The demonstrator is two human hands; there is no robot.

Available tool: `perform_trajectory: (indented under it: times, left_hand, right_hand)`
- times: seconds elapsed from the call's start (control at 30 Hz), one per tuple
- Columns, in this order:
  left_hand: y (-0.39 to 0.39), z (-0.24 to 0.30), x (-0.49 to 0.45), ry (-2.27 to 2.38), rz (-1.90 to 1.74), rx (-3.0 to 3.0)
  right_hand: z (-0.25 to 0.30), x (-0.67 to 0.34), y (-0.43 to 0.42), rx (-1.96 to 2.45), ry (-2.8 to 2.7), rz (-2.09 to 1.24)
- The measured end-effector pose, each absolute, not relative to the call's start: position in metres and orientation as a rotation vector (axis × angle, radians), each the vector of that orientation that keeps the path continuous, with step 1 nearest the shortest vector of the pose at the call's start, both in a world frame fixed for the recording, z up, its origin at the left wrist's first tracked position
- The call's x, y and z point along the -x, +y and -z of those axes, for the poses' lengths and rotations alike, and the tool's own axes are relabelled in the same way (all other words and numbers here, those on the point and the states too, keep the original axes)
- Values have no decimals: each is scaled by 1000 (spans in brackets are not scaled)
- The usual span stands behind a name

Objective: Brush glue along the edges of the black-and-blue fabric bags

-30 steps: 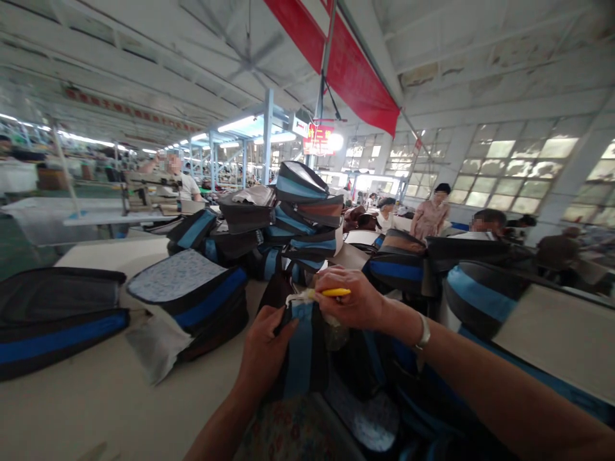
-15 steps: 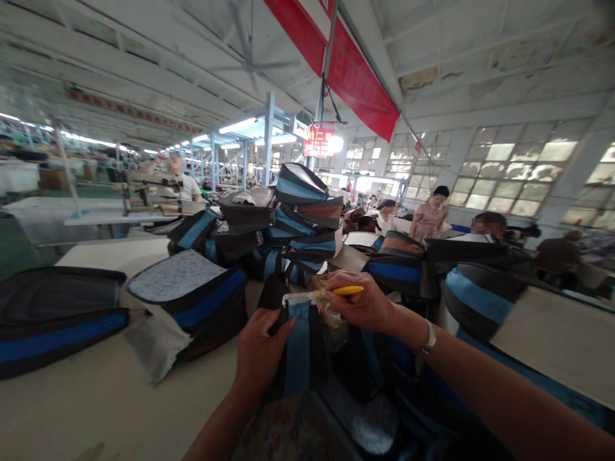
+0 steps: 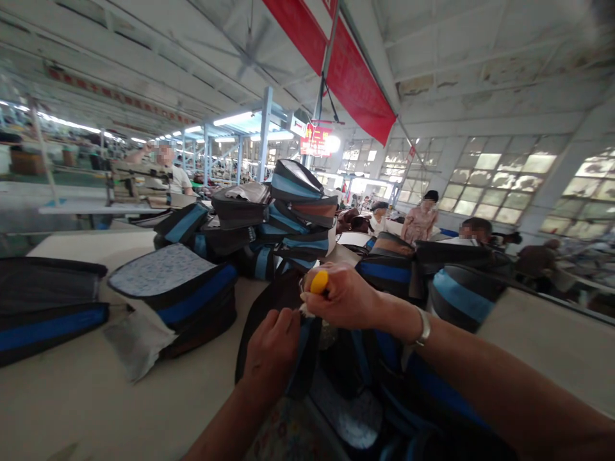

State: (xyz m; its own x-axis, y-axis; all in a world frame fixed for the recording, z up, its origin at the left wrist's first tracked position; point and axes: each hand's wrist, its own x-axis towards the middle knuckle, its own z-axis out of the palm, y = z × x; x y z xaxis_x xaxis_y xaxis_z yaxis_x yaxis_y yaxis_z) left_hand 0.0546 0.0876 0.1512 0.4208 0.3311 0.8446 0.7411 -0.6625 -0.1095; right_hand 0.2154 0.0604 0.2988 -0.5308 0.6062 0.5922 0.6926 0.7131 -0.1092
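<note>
My right hand [image 3: 353, 299] is closed round a small tool with a yellow handle [image 3: 319, 282]; its working end is hidden, so I cannot tell its exact kind. Close beside it, my left hand [image 3: 273, 349] pinches the edge of a black fabric bag piece [image 3: 259, 299] with a light blue stripe. White material [image 3: 306, 312] shows at that edge between the two hands. The held piece stands upright before me, its lower part against a patterned cloth [image 3: 293, 429] at the bottom of the view.
On the pale table [image 3: 67, 410] at left lie a bag piece with a speckled top [image 3: 161, 272] and a black-and-blue one [image 3: 52, 320]. A heap of bag pieces [image 3: 295, 182] rises behind my hands. More striped pieces [image 3: 464, 294] lie at right. Several people work farther back.
My right hand has turned, so the yellow handle now points toward me instead of rightward. The left fingers have curled over the fabric edge, closer to the right hand. The view has shifted slightly.
</note>
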Motion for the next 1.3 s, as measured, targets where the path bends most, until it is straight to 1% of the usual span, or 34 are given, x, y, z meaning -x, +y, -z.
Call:
perform_trajectory:
  times: [0.07,0.13,0.2,0.37,0.47,0.63,0.7,0.8,0.9,1.0,1.1,1.2,1.3]
  left_hand:
    - [85,-153,-57,-887,1131,2187]
    - [83,-153,-58,-878,1111,2175]
    - [80,-153,-60,-875,1099,2176]
    - [76,-149,-62,-865,1086,2188]
    - [76,-146,-64,-852,1071,2191]
    - [74,-142,-69,-814,1091,2206]
    - [74,-142,-67,-804,1107,2212]
    - [82,-143,-50,-814,1157,2213]
    - [99,-140,-15,-840,1233,2237]
    - [110,-128,30,-967,1313,2225]
    - [105,-105,65,-1321,1416,2030]
    - [89,-77,82,-1702,1542,1704]
    - [70,-54,78,-1824,1644,1584]
  right_hand:
    - [-301,-219,63,1056,-2371,338]
    - [-305,-221,64,1104,-2338,394]
    - [-308,-219,63,1132,-2327,383]
    - [-310,-205,68,1212,-2500,427]
    - [-312,-197,71,1212,-2489,451]
    - [-310,-186,77,1228,-2664,340]
    - [-311,-186,83,1258,-2581,339]
    - [-317,-194,87,1269,-2313,317]
    - [-319,-206,85,1210,-1980,108]
    - [-305,-214,81,1078,-1628,-247]
    - [-276,-206,78,959,-1303,-574]
    - [-242,-185,75,915,-1099,-803]
    - [-213,-165,73,895,-932,-955]
